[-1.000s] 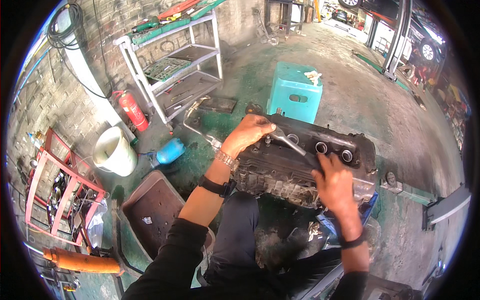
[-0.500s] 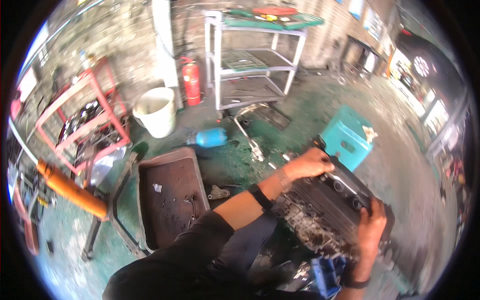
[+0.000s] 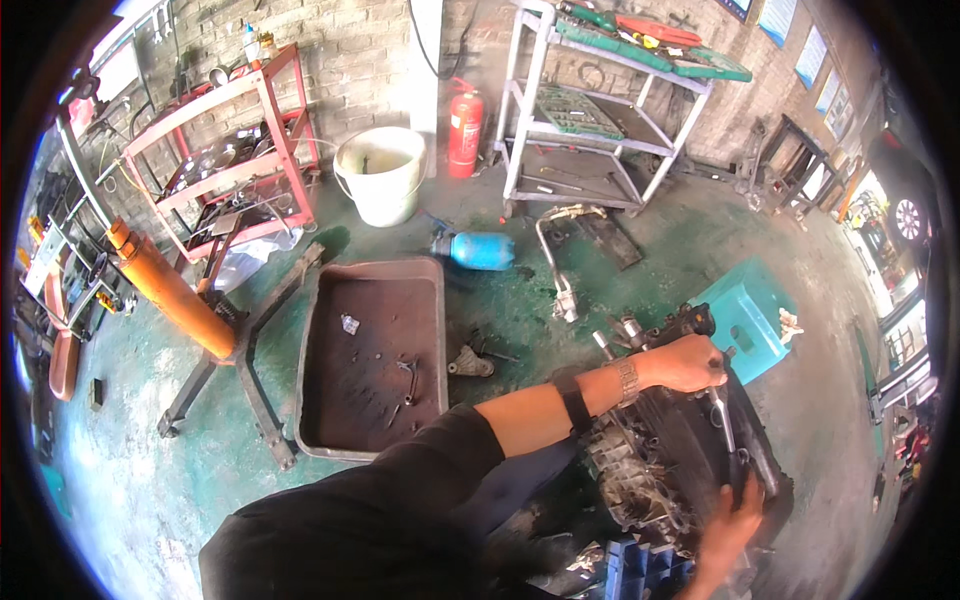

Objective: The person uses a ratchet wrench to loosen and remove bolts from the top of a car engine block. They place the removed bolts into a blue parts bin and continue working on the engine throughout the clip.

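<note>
A dirty engine [image 3: 640, 470] with a dark cover stands on the floor in front of me, to the right. My left hand [image 3: 685, 364] is closed above its far end, fingers pinched round the upper end of a silver wrench [image 3: 725, 425]. The wrench lies along the top of the dark cover, its other end toward me. Just past that lower end, my right hand [image 3: 733, 520] rests by the cover's near edge, thumb and fingers apart, with nothing visible in it. The left fingertips partly hide the wrench's upper end.
A brown tray [image 3: 310, 380] with small tools lies left of the engine, beside an orange cylinder [image 3: 180, 290] on metal legs. A turquoise stool [image 3: 760, 345] stands beyond the engine. Farther back are a white bucket [image 3: 385, 190], a fire extinguisher [image 3: 465, 132], and a grey cart [image 3: 590, 140].
The view has swung left, so everything sits farther right. My left hand has turned into a fist-like grip at the wrench. My right hand has drawn back toward me, fingers spread.
</note>
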`<state>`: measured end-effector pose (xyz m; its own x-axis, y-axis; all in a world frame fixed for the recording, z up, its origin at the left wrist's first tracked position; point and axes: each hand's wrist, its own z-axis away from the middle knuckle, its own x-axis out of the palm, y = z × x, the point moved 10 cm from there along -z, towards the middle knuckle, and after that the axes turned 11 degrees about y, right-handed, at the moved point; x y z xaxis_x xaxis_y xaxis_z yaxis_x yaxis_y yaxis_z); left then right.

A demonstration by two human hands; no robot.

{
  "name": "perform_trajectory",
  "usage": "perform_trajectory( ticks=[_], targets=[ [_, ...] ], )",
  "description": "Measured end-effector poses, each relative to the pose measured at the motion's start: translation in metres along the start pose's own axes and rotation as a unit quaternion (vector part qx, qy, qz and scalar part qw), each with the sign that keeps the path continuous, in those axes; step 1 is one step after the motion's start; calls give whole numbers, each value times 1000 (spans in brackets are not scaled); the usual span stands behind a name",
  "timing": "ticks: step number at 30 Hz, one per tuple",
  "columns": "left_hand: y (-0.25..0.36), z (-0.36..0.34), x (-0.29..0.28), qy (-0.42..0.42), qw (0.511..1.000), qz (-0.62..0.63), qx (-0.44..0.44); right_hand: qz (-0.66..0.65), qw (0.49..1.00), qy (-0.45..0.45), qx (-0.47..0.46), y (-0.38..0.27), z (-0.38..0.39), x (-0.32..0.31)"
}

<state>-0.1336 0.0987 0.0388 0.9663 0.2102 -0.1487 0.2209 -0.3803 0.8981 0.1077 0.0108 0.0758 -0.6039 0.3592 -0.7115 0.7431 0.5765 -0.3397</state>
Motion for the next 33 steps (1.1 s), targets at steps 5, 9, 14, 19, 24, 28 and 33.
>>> perform_trajectory(
  ticks=[5, 9, 14, 19, 24, 28, 33],
  targets=[
    [4, 0, 2, -14, 998, -64, 18, -17, 1000, -4, 0, -53, 43, 16],
    [2, 2, 1, -10, 999, -45, -10, -4, 1000, -20, 13, -70, 56, 29],
    [1, 2, -2, 10, 999, -36, -11, 15, 1000, -5, 0, -26, 20, -6],
    [3, 0, -4, 29, 996, -80, 15, 4, 1000, 7, 1, 36, -48, -4],
    [1, -1, -4, 40, 998, -47, 2, -98, 994, -28, 40, 57, -81, 28],
    [3, -1, -3, 36, 994, -97, 25, -67, 997, -13, 40, 55, -50, 14],
    [1, 0, -4, 34, 997, -62, 13, 63, 997, 10, 32, 21, 16, 4]
  ],
)
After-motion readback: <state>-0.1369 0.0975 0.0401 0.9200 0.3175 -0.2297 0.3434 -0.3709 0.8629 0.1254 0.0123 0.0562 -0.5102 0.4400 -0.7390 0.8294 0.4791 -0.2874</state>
